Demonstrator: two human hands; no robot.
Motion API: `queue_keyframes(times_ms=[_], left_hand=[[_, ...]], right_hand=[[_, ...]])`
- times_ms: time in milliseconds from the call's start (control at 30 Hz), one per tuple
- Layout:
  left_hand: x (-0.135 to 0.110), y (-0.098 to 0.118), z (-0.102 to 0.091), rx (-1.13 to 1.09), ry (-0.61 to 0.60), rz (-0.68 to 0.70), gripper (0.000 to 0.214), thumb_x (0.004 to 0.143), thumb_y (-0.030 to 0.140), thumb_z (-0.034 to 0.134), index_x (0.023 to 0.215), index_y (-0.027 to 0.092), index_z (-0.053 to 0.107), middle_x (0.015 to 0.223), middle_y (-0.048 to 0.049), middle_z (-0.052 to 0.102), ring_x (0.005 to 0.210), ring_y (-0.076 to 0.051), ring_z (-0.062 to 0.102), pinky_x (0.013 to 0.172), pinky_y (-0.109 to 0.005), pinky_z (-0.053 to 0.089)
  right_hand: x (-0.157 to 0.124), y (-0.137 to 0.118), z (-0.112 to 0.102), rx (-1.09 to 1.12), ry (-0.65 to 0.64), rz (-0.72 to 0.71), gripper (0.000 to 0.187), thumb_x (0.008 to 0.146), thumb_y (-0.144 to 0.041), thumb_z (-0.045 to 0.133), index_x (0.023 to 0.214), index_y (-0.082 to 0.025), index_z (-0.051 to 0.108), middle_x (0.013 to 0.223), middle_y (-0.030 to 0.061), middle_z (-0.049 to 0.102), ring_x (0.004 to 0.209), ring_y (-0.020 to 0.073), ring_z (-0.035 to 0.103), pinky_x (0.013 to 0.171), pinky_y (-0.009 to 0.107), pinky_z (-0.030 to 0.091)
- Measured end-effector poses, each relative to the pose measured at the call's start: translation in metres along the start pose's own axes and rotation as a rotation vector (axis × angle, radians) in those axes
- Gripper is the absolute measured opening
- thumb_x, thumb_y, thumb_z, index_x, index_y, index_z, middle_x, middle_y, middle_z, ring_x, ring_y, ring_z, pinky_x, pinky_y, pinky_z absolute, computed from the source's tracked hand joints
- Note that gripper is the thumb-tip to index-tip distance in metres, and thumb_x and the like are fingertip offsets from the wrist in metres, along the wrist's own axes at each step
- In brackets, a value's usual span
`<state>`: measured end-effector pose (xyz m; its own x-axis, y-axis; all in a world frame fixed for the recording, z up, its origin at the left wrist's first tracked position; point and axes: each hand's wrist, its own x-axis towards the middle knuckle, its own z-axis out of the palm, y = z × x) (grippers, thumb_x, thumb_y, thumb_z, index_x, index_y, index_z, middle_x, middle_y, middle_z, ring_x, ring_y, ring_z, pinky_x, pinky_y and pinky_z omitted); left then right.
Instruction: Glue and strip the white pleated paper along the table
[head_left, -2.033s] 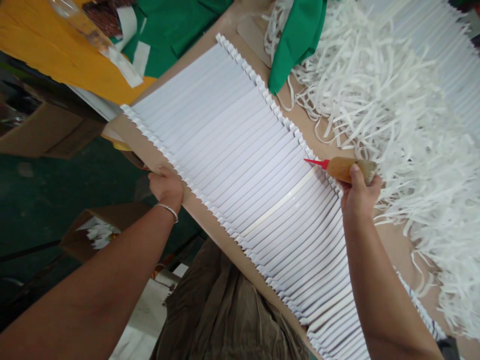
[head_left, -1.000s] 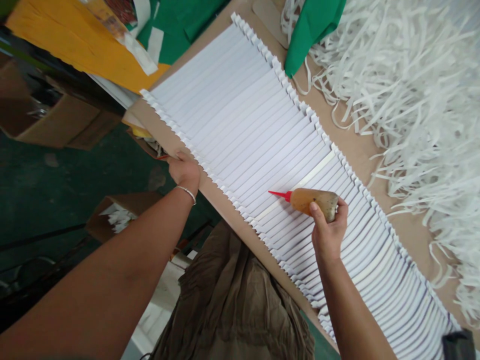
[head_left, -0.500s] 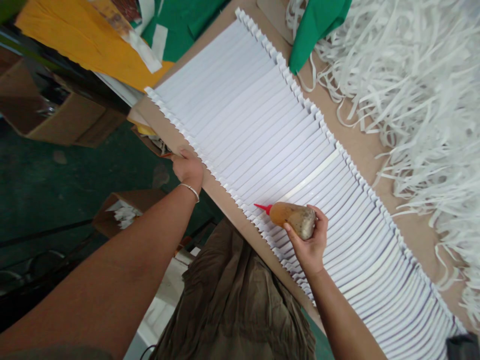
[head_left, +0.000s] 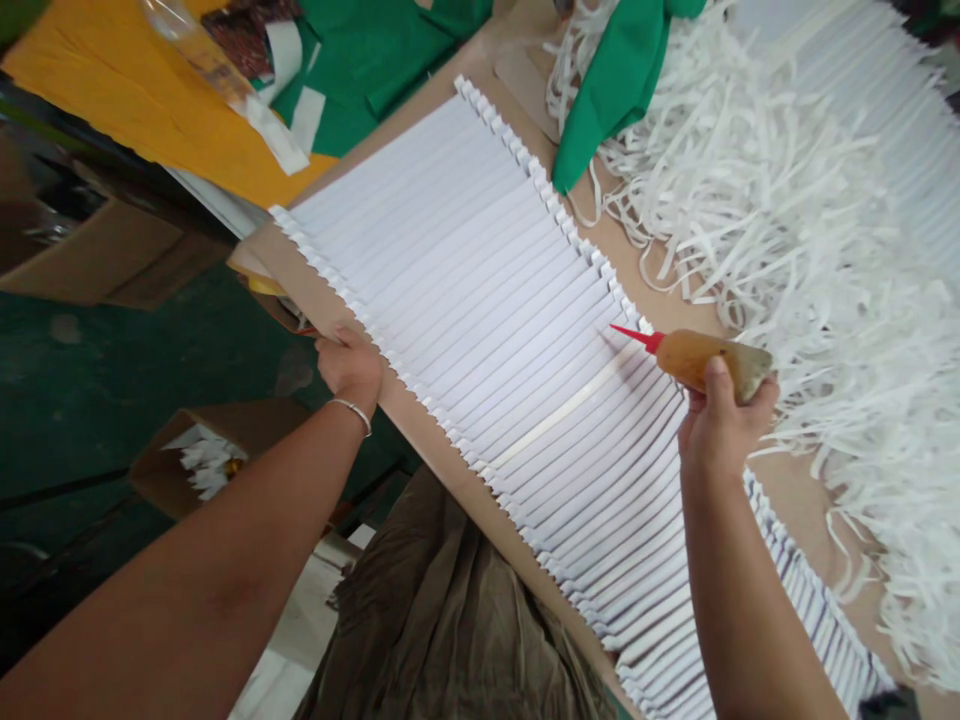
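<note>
My right hand (head_left: 724,420) is closed around a squeeze glue bottle (head_left: 686,362), yellowish-brown with a long red nozzle. The bottle lies nearly sideways, its tip pointing left above the far side of a row of overlapping white paper strips (head_left: 450,270). These strips have folded, jagged ends along both long sides. A cream-coloured line (head_left: 551,425) runs across the row, below and left of the nozzle. At the near side, my left hand (head_left: 351,365) is curled on the edge of the brown table board (head_left: 424,440); its fingertips are partly hidden.
A large tangle of white ribbons (head_left: 810,250) covers the far right. Green cloth (head_left: 615,90) lies beside it. Yellow cloth (head_left: 142,110) and white scraps lie at upper left. Cardboard boxes (head_left: 124,250) stand on the floor below left.
My right hand has carried the glue bottle from the near side of the strips to the far side, up and right. My left hand stays at the board's edge. The view has shifted slightly.
</note>
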<state>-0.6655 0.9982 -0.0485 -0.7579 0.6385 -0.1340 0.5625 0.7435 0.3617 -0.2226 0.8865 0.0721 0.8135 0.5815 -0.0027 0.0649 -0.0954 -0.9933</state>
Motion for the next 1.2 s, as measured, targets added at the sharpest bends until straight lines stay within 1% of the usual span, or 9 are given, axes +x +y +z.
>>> queue_keyframes(times_ms=[67,167,367,500,600,767,867,1000,1200], left_hand=[[0.0,0.0,0.0,0.008,0.012,-0.005,0.047,0.108,0.042,0.029,0.108,0.003,0.057,0.114,-0.0302,0.067,0.111,-0.037,0.067,0.098,-0.048,0.049],[0.001,0.0,0.0,0.019,0.031,-0.009,0.046,0.107,0.044,0.03,0.105,0.006,0.057,0.112,-0.0285,0.069,0.108,-0.036,0.068,0.096,-0.046,0.051],[0.0,0.003,-0.001,0.065,0.013,-0.014,0.046,0.108,0.04,0.029,0.105,0.004,0.057,0.113,-0.0302,0.068,0.108,-0.035,0.069,0.093,-0.045,0.052],[-0.001,0.004,-0.002,0.072,0.009,-0.011,0.046,0.109,0.039,0.028,0.107,0.003,0.057,0.112,-0.0301,0.068,0.108,-0.035,0.069,0.091,-0.044,0.052],[0.0,0.003,-0.002,0.07,0.008,-0.008,0.046,0.109,0.039,0.028,0.108,0.003,0.057,0.114,-0.0297,0.068,0.109,-0.034,0.069,0.091,-0.043,0.051],[0.0,0.002,-0.001,0.054,0.004,0.004,0.048,0.109,0.041,0.026,0.108,0.003,0.057,0.114,-0.0289,0.068,0.109,-0.033,0.069,0.092,-0.041,0.05],[-0.001,0.003,-0.002,0.049,0.002,0.0,0.047,0.109,0.04,0.027,0.109,0.003,0.057,0.115,-0.0285,0.068,0.108,-0.032,0.069,0.092,-0.041,0.05],[-0.004,0.005,-0.004,0.021,-0.016,-0.006,0.049,0.109,0.04,0.026,0.113,0.002,0.056,0.119,-0.0309,0.066,0.11,-0.035,0.068,0.095,-0.045,0.049],[-0.006,0.007,-0.007,-0.013,-0.039,-0.005,0.05,0.11,0.038,0.027,0.119,-0.002,0.055,0.12,-0.0316,0.065,0.113,-0.032,0.066,0.098,-0.045,0.048]], right_hand=[[0.022,0.009,0.011,0.095,-0.017,0.044,0.06,0.07,-0.051,0.083,0.113,-0.024,0.051,0.114,0.0013,0.062,0.104,0.0204,0.068,0.091,0.049,0.062],[0.039,0.02,0.021,0.103,-0.031,0.054,0.058,0.069,-0.05,0.085,0.108,-0.024,0.051,0.108,-0.0004,0.065,0.096,0.019,0.07,0.086,0.048,0.064],[0.049,0.028,0.026,0.084,-0.02,0.029,0.058,0.07,-0.047,0.084,0.11,-0.023,0.05,0.111,0.0012,0.064,0.095,0.0193,0.071,0.085,0.047,0.064],[0.046,0.029,0.027,0.073,-0.024,0.035,0.056,0.071,-0.047,0.083,0.108,-0.022,0.049,0.11,0.0015,0.064,0.093,0.0192,0.071,0.083,0.047,0.064],[0.036,0.027,0.026,0.074,-0.048,0.052,0.058,0.069,-0.047,0.084,0.109,-0.022,0.051,0.108,0.001,0.064,0.092,0.0184,0.07,0.084,0.047,0.063],[0.008,0.022,0.022,0.076,-0.072,0.062,0.06,0.066,-0.047,0.086,0.109,-0.023,0.053,0.106,-0.0005,0.064,0.093,0.0164,0.067,0.088,0.048,0.061],[-0.011,0.022,0.018,0.058,-0.083,0.074,0.059,0.066,-0.046,0.086,0.108,-0.022,0.054,0.102,-0.0009,0.063,0.09,0.0149,0.066,0.091,0.045,0.059],[-0.041,0.022,0.012,-0.001,-0.102,0.095,0.059,0.068,-0.047,0.085,0.113,-0.022,0.054,0.1,-0.0013,0.061,0.092,0.0148,0.064,0.096,0.042,0.055],[-0.088,0.018,0.004,-0.132,-0.154,0.122,0.061,0.069,-0.049,0.084,0.115,-0.022,0.053,0.097,-0.0022,0.059,0.086,0.0127,0.059,0.088,0.033,0.053]])
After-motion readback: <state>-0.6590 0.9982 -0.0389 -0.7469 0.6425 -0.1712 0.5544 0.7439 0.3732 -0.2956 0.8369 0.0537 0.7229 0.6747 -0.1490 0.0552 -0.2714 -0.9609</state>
